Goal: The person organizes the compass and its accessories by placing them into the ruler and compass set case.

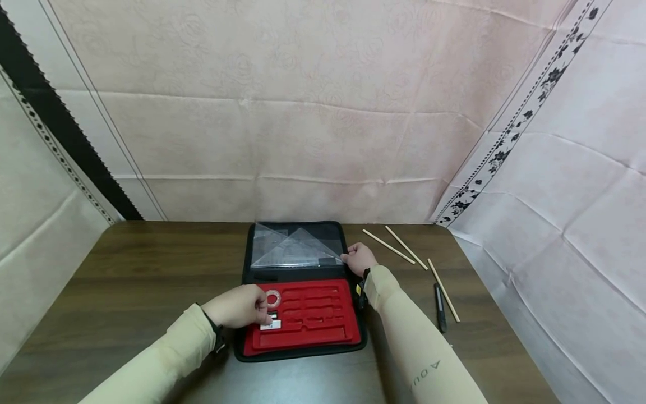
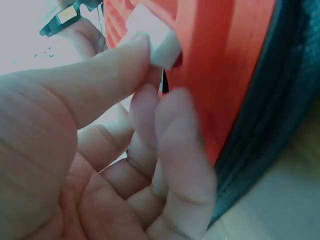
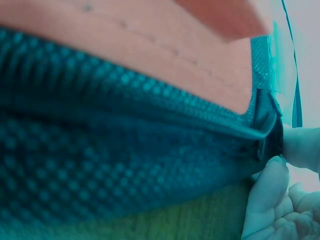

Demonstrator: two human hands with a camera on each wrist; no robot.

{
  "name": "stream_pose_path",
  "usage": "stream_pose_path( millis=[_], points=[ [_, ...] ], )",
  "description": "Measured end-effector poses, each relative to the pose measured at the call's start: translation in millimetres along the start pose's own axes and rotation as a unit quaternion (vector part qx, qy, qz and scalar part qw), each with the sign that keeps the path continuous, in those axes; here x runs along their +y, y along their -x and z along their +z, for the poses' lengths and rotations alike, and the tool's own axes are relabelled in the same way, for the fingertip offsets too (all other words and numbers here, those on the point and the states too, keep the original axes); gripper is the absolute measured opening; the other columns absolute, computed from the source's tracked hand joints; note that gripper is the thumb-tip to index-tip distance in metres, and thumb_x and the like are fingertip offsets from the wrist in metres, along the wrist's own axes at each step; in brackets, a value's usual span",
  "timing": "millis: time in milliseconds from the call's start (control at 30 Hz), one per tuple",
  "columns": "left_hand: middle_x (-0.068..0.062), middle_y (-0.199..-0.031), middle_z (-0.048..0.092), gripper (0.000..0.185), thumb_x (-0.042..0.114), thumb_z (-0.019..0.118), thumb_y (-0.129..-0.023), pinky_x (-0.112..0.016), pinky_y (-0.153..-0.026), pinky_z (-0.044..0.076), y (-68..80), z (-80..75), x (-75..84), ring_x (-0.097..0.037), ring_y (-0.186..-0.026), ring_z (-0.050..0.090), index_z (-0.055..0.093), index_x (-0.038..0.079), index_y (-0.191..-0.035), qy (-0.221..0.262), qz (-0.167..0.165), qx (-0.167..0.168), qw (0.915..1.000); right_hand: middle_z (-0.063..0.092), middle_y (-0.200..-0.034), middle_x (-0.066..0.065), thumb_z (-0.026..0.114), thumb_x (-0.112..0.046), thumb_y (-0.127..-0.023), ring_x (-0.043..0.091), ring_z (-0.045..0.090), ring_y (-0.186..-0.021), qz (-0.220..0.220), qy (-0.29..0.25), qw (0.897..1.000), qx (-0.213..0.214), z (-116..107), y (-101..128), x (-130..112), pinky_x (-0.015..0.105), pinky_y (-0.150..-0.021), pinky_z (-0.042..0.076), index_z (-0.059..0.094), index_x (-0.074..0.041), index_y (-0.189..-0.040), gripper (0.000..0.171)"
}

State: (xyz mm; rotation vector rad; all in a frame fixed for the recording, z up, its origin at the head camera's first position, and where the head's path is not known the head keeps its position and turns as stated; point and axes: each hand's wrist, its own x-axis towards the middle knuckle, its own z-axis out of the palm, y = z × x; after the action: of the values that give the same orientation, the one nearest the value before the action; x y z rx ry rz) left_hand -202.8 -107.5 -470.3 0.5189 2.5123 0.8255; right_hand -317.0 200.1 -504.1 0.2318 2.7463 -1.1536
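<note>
Pink cloth hangs behind the dark wooden table [image 1: 126, 269]. On it I see an open black case [image 1: 303, 292] with a red tray [image 1: 313, 320]; my left hand [image 1: 237, 306] pinches a small white eraser [image 2: 152, 42] at the tray's left edge. My right hand [image 1: 359, 258] grips the case's right rim. Wooden sticks [image 1: 404, 247] and a black pen [image 1: 440, 307] lie to the right.

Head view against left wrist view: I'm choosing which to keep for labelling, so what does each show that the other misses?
Only the head view shows the whole open case on the table, the clear set squares in its lid, the right hand at the case's right edge, three wooden sticks and a black pen.

Only the left wrist view shows the thumb and fingers pinching a small white block against the tray.

Both show the left hand at the red tray.
</note>
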Motion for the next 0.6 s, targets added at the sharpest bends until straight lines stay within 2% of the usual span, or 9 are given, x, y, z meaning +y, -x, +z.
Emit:
stream_pose_path(
  millis=[233,433,600],
  points=[
    [0.000,-0.058,0.053,0.027,0.022,0.082,-0.078,-0.030,-0.056,0.038,-7.8,-0.7,0.1,-0.014,-0.059,0.049,0.061,0.014,-0.063,-0.018,-0.020,-0.001,0.9996,0.063,-0.108,0.015,0.063,-0.020,-0.094,0.028,0.058,-0.100,-0.003,-0.001,1.000,0.002,-0.6,3.8,-1.0,0.042,-0.087,0.046,0.055,0.002,-0.110,0.028],
    [0.001,-0.057,0.054,0.029,0.024,0.081,-0.079,-0.030,-0.055,0.039,-9.3,2.2,2.0,-0.014,-0.057,0.050,0.059,0.015,-0.061,-0.058,-0.005,0.001,0.9983,0.062,-0.105,0.014,0.064,-0.020,-0.094,0.027,0.058,-0.097,-0.004,0.004,1.000,0.007,0.3,2.1,0.0,0.041,-0.087,0.046,0.055,0.001,-0.111,0.029],
    [0.000,-0.055,0.054,0.029,0.025,0.081,-0.078,-0.029,-0.053,0.038,-11.0,2.4,1.2,-0.014,-0.054,0.050,0.060,0.014,-0.062,-0.039,-0.012,-0.011,0.9991,0.061,-0.105,0.014,0.064,-0.021,-0.094,0.027,0.057,-0.098,-0.005,0.009,1.000,0.004,0.9,1.1,0.6,0.041,-0.088,0.046,0.055,0.001,-0.111,0.030]
  ],
)
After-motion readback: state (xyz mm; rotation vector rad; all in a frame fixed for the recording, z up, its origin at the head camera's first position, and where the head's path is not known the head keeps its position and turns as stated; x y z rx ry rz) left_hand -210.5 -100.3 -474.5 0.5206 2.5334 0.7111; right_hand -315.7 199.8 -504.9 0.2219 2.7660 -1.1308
